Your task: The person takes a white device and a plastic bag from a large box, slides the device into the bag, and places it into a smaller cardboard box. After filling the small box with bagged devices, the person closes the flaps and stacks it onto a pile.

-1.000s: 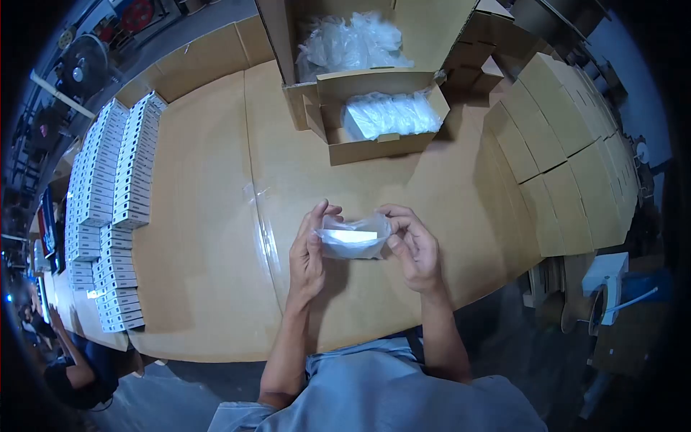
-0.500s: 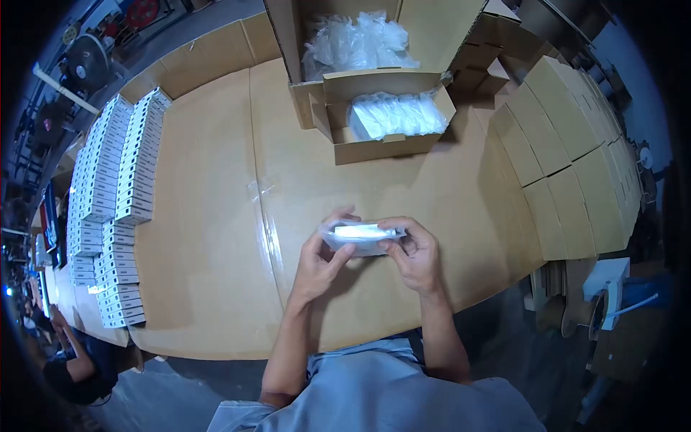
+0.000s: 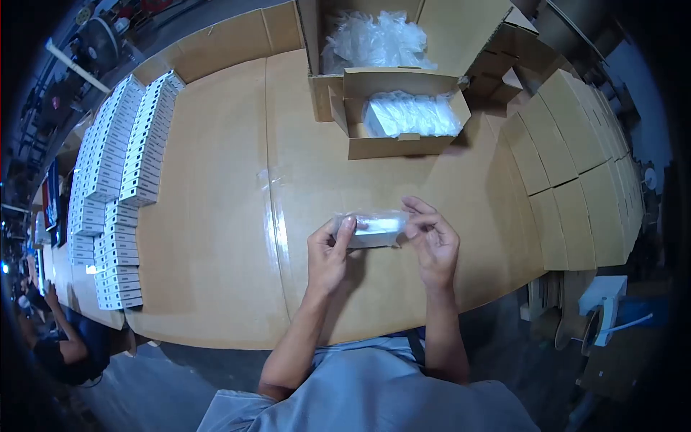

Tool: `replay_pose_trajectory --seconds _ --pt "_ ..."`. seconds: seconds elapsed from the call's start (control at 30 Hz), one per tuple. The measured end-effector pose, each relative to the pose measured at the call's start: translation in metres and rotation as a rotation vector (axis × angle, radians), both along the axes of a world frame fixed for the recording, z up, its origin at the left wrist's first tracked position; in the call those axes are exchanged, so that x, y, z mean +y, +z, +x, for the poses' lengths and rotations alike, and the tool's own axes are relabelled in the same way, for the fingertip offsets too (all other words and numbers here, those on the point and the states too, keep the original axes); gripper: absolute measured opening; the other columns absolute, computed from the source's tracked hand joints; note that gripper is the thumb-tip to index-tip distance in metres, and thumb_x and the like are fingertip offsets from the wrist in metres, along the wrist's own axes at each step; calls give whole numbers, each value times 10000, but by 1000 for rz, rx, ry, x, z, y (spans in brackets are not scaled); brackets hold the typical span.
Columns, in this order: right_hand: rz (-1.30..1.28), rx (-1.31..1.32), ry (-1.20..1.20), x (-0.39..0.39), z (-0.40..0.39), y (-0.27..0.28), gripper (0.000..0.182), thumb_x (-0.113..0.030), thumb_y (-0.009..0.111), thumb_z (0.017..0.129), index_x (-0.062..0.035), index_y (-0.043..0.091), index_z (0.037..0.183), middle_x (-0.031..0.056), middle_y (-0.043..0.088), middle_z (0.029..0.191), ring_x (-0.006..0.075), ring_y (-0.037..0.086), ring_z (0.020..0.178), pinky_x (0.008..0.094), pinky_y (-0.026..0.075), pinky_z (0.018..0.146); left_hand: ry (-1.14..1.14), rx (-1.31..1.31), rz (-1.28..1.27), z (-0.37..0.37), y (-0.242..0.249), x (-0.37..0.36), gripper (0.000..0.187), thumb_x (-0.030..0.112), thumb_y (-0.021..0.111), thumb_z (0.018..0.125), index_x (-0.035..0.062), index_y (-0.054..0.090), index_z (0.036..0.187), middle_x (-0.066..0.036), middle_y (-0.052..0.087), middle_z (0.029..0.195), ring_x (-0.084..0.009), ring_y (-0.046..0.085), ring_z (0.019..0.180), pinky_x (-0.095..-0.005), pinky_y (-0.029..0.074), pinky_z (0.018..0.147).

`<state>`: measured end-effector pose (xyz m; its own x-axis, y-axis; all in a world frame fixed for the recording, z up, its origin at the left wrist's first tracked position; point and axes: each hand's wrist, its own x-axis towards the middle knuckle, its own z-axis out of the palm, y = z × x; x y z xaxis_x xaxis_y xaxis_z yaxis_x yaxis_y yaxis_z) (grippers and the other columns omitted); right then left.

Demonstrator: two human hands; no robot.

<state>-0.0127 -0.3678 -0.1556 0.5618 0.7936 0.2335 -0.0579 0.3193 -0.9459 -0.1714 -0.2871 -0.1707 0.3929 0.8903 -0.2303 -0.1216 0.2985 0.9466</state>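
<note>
A small white box in a clear plastic bag (image 3: 378,229) is held low over the cardboard-covered table. My left hand (image 3: 331,248) grips its left end, thumb on top and fingers underneath. At the right end, my right hand (image 3: 433,241) has its fingers apart and bent, with the fingertips close to the bag's edge. Whether they touch the plastic is hard to tell. Farther off stands an open cardboard carton (image 3: 399,148) with a row of plastic-wrapped pieces (image 3: 414,115) in it.
Behind that carton, a larger open box (image 3: 322,97) contains loose clear plastic bags (image 3: 378,39). Stacks of small white boxes (image 3: 147,140) line the left side. Brown cartons (image 3: 561,155) are piled at the right. Another person (image 3: 68,349) is at the lower left.
My right hand has let go of the bagged box's right end and opened its fingers. My left thumb now lies on top of the package. The camera view has shifted slightly.
</note>
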Motion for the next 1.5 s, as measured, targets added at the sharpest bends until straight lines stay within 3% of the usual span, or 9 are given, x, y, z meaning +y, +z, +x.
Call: replay_pose_trajectory --seconds 0.13,0.23,0.33,0.53,0.67,0.9,0.97,1.2,1.5 --pt "-214 -274 267 -3 4 3 165 36 731 871 35 719 1035 209 604 1333 234 602 1182 336 485 1005 13 -40 3 0 -1 2 369 317 574 1056 -5 742 995 5 650 836 -65 548 751 -226 441 656" --pt "-310 -330 225 0 2 13 252 64 753 822 25 736 1070 130 709 1162 193 668 1039 302 516 943 25 -64 -58 -2 -8 3 376 317 549 1067 -5 738 1023 -25 677 891 -77 597 781 -232 478 668" --pt "-336 -422 205 3 3 14 286 34 782 793 11 730 1073 123 741 1087 198 694 995 314 528 912 44 -147 -84 -1 1 3 399 333 515 1073 -16 666 1191 -81 711 924 -142 691 851 -271 578 740" --pt "-388 -507 181 2 11 11 301 -22 817 767 -7 730 1056 157 710 1185 285 696 1053 380 528 926 -33 -249 49 -9 21 7 388 248 493 1078 29 543 1395 -153 669 1175 -170 648 1054 -298 548 863" --pt "-210 -802 209 8 18 24 282 2 798 780 -18 726 1052 156 704 1087 267 683 917 365 531 863 -356 45 473 -27 9 17 306 120 629 993 17 623 1281 -105 629 1284 -166 624 1110 -265 542 807" --pt "-230 -747 385 23 17 56 258 70 750 796 -19 704 1034 96 641 915 164 626 722 266 523 625 -489 139 297 -48 22 40 333 105 647 981 -1 613 1296 -73 623 1274 -160 609 1122 -259 539 800" --pt "-144 -872 245 35 16 63 239 100 717 830 6 662 1043 91 611 920 136 649 741 261 554 620 -319 96 327 -60 22 50 398 108 630 988 7 555 1365 -86 593 1320 -187 591 1165 -273 549 806" --pt "28 -497 -280 112 26 33 183 98 627 923 78 522 1073 112 558 1012 178 700 788 274 634 707 140 243 445 -176 20 104 442 124 595 995 7 481 1406 -121 563 1354 -217 564 1209 -356 485 1002" --pt "-83 -696 -393 140 21 23 228 71 657 909 62 604 1131 136 606 1060 191 698 868 295 659 702 503 1088 943 -306 31 153 464 158 655 939 56 530 1374 -151 574 1322 -313 560 1233 -425 518 943"
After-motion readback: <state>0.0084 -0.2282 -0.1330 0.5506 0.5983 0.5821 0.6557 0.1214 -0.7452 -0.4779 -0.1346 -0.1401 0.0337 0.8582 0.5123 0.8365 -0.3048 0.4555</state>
